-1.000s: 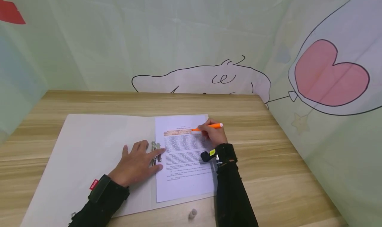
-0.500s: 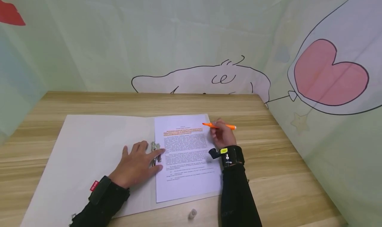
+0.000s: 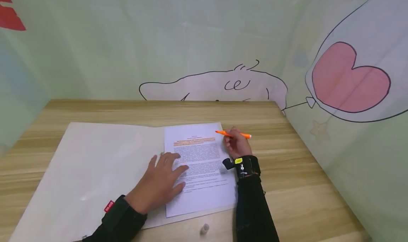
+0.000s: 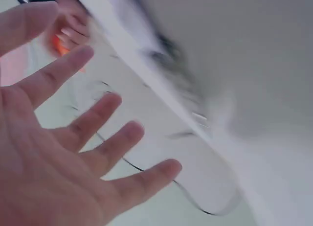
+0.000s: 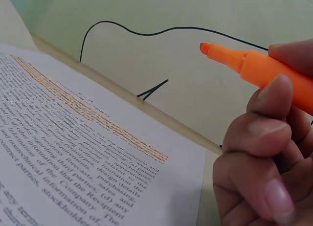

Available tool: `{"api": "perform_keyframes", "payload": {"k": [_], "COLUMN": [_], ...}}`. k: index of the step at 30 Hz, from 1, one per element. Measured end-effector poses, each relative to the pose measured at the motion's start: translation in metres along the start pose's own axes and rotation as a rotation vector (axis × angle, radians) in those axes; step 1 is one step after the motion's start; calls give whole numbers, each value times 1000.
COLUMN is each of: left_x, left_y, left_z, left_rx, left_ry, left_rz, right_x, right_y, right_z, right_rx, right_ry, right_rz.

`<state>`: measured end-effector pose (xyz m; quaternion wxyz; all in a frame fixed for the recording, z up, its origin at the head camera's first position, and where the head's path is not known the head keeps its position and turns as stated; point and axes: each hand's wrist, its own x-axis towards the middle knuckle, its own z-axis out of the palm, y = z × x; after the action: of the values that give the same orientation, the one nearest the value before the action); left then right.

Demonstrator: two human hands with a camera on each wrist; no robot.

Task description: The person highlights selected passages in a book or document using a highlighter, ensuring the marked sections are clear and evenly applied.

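My right hand (image 3: pixel 237 144) pinches an uncapped orange highlighter (image 5: pixel 274 79), its tip raised off the page near the upper right edge. Printed sheets (image 3: pixel 204 203) lie on the right half of an open white folder (image 3: pixel 98 157), with the top lines marked orange. My left hand (image 3: pixel 159 185), fingers spread and straight, hovers over the left edge of the sheets. In the left wrist view the fingers of that hand (image 4: pixel 88 133) hold nothing, and the folder's metal clip (image 4: pixel 176 64) shows blurred beyond them. From the head, the hand mostly hides this clip.
A small whitish cap (image 3: pixel 204 229) lies on the wooden table (image 3: pixel 302 185) just below the folder's front edge. Pale fabric walls (image 3: pixel 204 29) with printed drawings stand behind and at the sides of the table.
My right hand has drawn the highlighter off the marked lines to the right and lifted its tip. My left hand has come up from the clip and moved right over the sheets.
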<state>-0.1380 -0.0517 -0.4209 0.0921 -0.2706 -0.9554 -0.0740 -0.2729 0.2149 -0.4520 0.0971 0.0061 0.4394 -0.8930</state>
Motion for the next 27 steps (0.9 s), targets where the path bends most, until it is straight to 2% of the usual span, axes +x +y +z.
{"api": "perform_keyframes", "payload": {"k": [3,6,8,10,18,23,27], "left_x": [4,9,11,12,11,12,14], "left_y": [21,40,49,53,52,52,54], "left_z": [-5,-6,-3,1,12,11,10], "left_rx": [14,9,-3,-21,-78,-70,-75], "left_ry": [-29,-122,-188,-214,-153,-175,-192], "left_rz": [115,168,164,146,98,86,110], "right_x": [1,3,3,2,3,3,4], "right_y": [-2,-4,-3,-3,-4,-4,-3], "right_z": [1,0,-1,-2,0,-1,-3], "right_rx": [-11,-22,-23,-21,-32,-5,10], "right_ry": [9,16,24,30,16,47,54], "right_rz": [22,34,30,29,26,60,61]}}
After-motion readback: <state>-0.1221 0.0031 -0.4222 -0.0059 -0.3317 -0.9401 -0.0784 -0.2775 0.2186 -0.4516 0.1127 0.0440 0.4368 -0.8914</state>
